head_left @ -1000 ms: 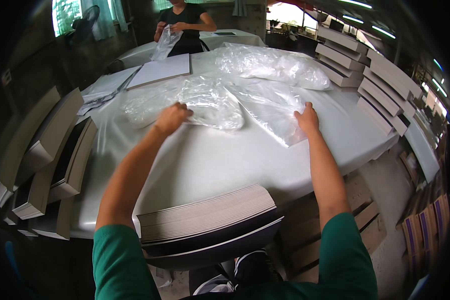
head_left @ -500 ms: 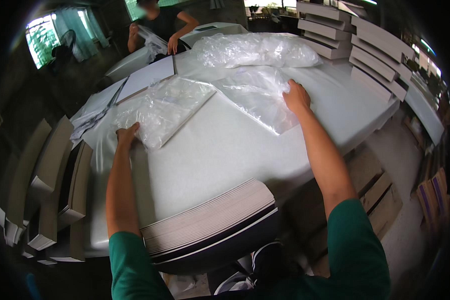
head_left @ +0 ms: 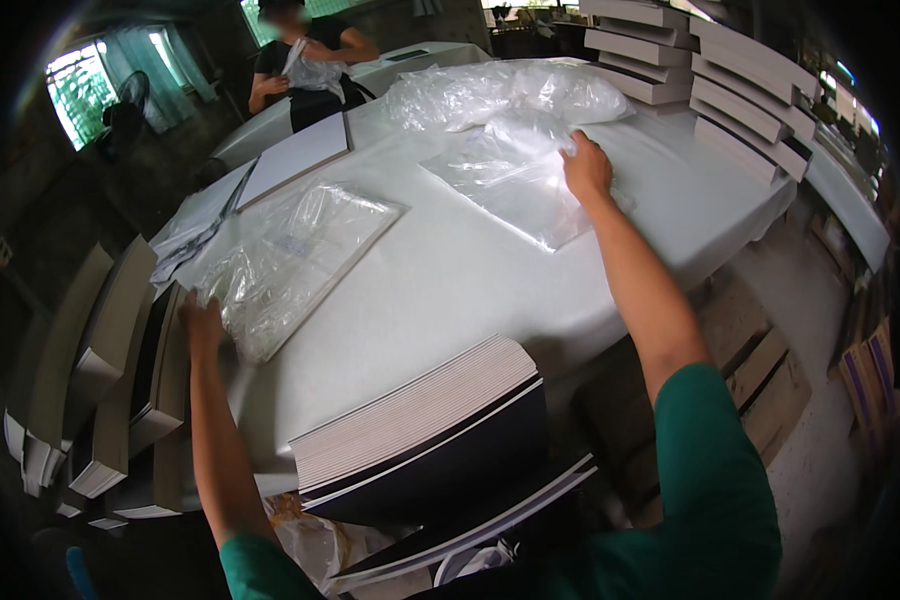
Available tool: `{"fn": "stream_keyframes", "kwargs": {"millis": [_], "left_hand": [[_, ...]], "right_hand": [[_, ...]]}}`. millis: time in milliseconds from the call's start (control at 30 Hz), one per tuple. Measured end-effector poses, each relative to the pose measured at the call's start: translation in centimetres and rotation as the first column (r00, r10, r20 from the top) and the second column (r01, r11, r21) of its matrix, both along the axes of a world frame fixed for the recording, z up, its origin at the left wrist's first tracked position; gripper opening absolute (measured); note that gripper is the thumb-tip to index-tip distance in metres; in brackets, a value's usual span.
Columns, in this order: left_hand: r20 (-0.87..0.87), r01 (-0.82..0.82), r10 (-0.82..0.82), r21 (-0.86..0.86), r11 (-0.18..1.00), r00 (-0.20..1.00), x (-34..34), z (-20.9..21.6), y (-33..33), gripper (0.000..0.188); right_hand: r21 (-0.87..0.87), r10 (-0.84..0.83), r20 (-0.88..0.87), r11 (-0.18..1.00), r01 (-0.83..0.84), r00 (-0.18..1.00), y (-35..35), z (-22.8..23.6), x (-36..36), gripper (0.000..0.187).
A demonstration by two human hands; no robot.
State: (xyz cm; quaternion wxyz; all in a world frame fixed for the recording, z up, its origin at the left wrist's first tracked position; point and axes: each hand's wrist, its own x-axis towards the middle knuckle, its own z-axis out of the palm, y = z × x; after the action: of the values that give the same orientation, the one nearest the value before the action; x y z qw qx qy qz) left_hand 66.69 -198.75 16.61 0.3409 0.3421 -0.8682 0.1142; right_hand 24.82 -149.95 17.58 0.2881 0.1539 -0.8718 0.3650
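My left hand (head_left: 202, 318) is closed at the near left corner of a crumpled clear plastic bag (head_left: 295, 255), which lies on the white-covered table. Farther off to the right, my right hand (head_left: 587, 168) pinches the edge of a second clear plastic bag (head_left: 505, 180), partly lifted and shiny. Between the two bags a strip of table shows. Closest to me, under my arms, is a thick stack of pale boards (head_left: 420, 405) with a black face at the front. A separate dark board (head_left: 470, 530) leans out below it.
A large heap of clear plastic (head_left: 500, 92) lies at the back. Tall piles of thick boards (head_left: 755, 95) stand back right, more stacks (head_left: 100, 370) at the left edge. A white sheet (head_left: 295, 160) lies far left. Beyond the table, a co-worker (head_left: 310, 65) holds plastic.
My left hand has drawn its bag left and nearer; my right hand has shifted slightly away. The bags are farther apart. A dark board has separated from the near stack. The co-worker gathered plastic chestward.
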Motion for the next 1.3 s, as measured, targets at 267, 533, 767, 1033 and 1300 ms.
{"fn": "stream_keyframes", "kwargs": {"millis": [267, 533, 767, 1033, 1300], "left_hand": [[-0.531, 0.478, -0.331, 0.166, 0.862, 0.78, -2.8, 3.7, 17.9, 0.041], [-0.185, 0.563, -0.532, 0.239, 0.791, 0.826, -3.1, 2.3, 21.8, 0.04], [-0.211, 0.637, -0.609, 0.393, 0.663, 0.764, -2.4, 3.9, 23.6, 0.025], [-0.07, 0.493, -0.979, 0.856, -0.157, -0.19, 11.5, 9.6, 40.5, 0.048], [0.052, 0.466, -0.973, 0.871, 0.156, 0.227, 13.1, 7.2, 40.0, 0.041]], "right_hand": [[0.028, 0.975, -0.055, 0.216, -0.976, 0.215, -13.8, 3.3, 15.9, 0.037], [-0.136, 0.942, 0.185, 0.305, -0.942, 0.279, -10.2, 1.2, 13.4, 0.051], [0.346, 0.838, 0.376, 0.267, -0.899, 0.394, -9.4, -1.1, 16.2, 0.029], [-0.247, 0.89, 0.309, 0.416, -0.875, 0.336, -11.3, -2.0, 12.9, 0.021], [-0.084, 0.932, 0.343, 0.158, -0.984, 0.12, -10.6, -1.1, 14.7, 0.022]]}}
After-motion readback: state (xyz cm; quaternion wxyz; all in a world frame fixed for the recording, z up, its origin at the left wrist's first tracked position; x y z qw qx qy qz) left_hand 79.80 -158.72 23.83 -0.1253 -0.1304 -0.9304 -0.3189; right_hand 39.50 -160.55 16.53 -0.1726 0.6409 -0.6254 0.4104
